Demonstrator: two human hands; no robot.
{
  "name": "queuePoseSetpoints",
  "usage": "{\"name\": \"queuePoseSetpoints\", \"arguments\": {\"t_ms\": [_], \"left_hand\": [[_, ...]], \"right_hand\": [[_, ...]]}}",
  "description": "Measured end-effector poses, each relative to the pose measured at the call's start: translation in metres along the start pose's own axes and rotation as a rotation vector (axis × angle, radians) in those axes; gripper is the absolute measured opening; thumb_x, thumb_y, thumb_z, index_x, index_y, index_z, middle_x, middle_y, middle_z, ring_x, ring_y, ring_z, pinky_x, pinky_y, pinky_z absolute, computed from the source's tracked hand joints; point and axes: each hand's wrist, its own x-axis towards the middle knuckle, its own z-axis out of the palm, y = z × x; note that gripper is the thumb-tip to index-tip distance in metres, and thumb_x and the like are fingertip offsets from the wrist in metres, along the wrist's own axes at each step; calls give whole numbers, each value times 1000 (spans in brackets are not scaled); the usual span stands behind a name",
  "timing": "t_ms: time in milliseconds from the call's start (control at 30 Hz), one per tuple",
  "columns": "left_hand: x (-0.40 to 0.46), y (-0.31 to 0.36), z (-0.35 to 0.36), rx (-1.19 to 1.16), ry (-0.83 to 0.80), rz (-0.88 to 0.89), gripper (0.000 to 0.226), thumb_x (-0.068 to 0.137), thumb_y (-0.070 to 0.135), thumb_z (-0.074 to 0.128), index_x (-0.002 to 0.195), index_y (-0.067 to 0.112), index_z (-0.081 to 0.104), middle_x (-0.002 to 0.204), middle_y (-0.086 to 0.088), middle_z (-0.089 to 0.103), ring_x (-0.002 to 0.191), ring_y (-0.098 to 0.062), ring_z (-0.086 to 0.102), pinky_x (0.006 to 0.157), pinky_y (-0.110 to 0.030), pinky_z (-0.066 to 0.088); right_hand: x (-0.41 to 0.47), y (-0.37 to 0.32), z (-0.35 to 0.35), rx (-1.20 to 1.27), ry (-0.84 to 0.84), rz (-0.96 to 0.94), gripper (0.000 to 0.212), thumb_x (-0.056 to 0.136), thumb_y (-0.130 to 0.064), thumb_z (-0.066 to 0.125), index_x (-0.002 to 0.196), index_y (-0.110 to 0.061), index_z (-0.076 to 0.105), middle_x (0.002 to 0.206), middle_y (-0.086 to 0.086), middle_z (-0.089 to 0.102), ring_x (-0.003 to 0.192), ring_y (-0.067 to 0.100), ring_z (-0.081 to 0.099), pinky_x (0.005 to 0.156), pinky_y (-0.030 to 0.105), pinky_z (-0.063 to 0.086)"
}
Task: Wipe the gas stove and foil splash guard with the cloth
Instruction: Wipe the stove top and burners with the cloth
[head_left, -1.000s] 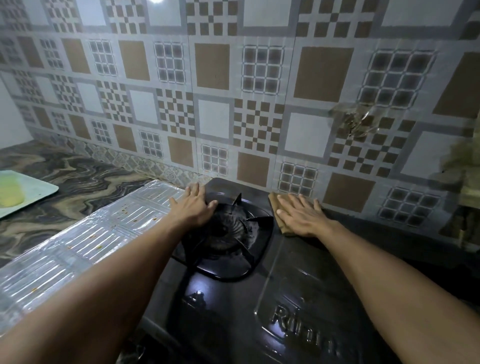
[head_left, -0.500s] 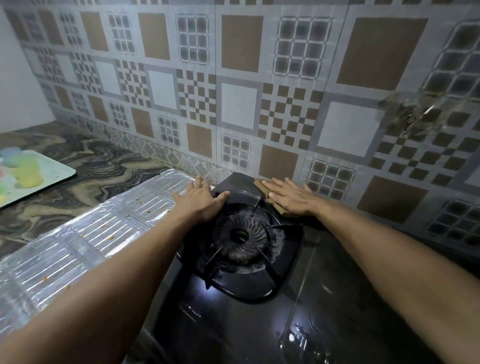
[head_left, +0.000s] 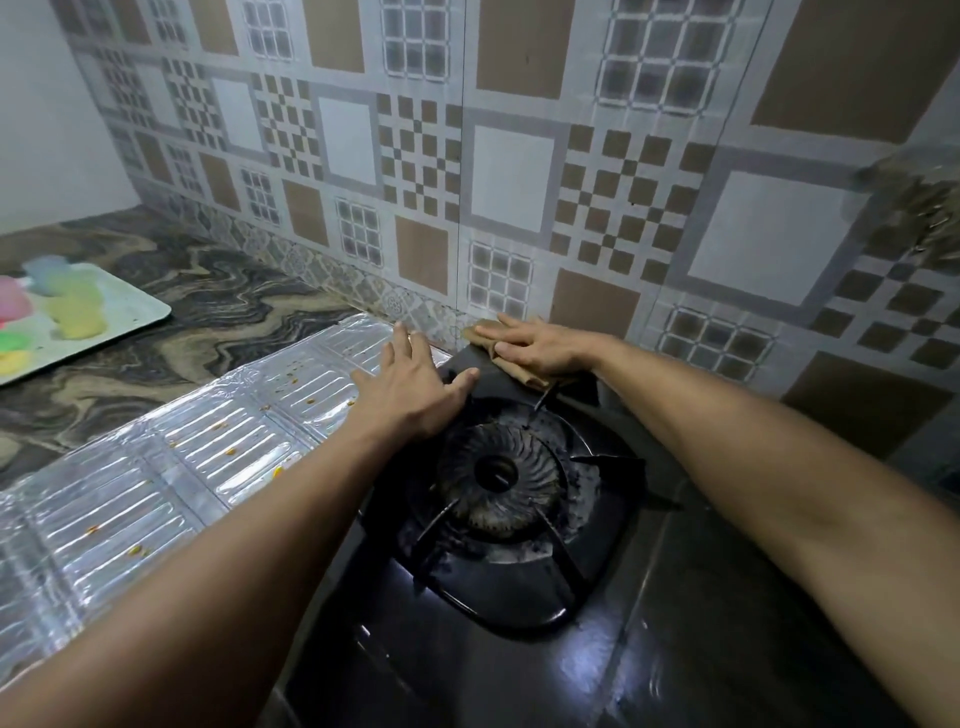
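Note:
The black gas stove (head_left: 545, 670) fills the lower middle, its burner (head_left: 496, 475) ringed by a pan support. A silver foil splash guard (head_left: 156, 467), dotted with orange crumbs, lies flat to its left. My right hand (head_left: 540, 345) presses flat on a brown cloth (head_left: 511, 366) at the stove's far left corner, against the wall. My left hand (head_left: 410, 382) rests palm down, fingers spread, across the stove's left edge and the foil's far end, holding nothing.
A patterned tile wall (head_left: 519, 171) rises right behind the stove. A pale tray (head_left: 137, 312) with coloured sponges sits on the marbled counter (head_left: 218, 322) at far left. A clear bag (head_left: 930, 208) hangs on the wall at right.
My right hand has slid the cloth leftward along the stove's back edge toward the far left corner. My left hand stayed at the stove's left edge. The view has moved closer.

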Motion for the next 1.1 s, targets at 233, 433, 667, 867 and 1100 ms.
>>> {"name": "queuePoseSetpoints", "arguments": {"t_ms": [233, 433, 667, 867, 1100], "left_hand": [[-3, 2, 1, 9, 9, -1, 90, 89, 69, 30, 153, 9, 7, 163, -8, -8, 150, -26, 2, 114, -63, 10], [-2, 1, -1, 11, 16, -13, 90, 89, 69, 32, 153, 10, 9, 163, -7, -7, 150, -25, 2, 114, -63, 9], [0, -2, -4, 18, -42, -84, 100, 84, 77, 28, 154, 10, 4, 163, -6, -8, 150, -26, -1, 114, -65, 8], [-5, 0, -3, 34, -37, -90, 102, 82, 80, 26, 154, 11, 8, 163, -6, -4, 150, -28, 2, 112, -66, 11], [-12, 3, -4, 44, -43, -85, 103, 80, 81, 23, 154, 10, 11, 163, -8, -2, 149, -32, 3, 110, -68, 14]], "right_hand": [[0, -4, -5, 57, -11, -51, 44, 99, -50, 36, 143, -51, 30, 162, -3, 2, 146, 34, -16, 115, 60, -11], [19, -36, -6, -3, -90, -222, 43, 98, -47, 42, 141, -44, 41, 161, -3, 14, 149, 24, 3, 119, 49, -7], [-6, -6, 4, -34, -3, -47, 54, 98, -55, 33, 149, -48, 17, 162, -5, -5, 145, 36, -17, 108, 68, -15], [-50, 16, 15, 40, 27, 73, 50, 98, -57, 27, 146, -52, 16, 161, -12, -8, 147, 30, -12, 108, 69, -13], [-65, 15, 19, 35, 61, 110, 47, 100, -52, 26, 147, -51, 17, 161, -12, -5, 148, 29, -6, 109, 70, -8]]}}
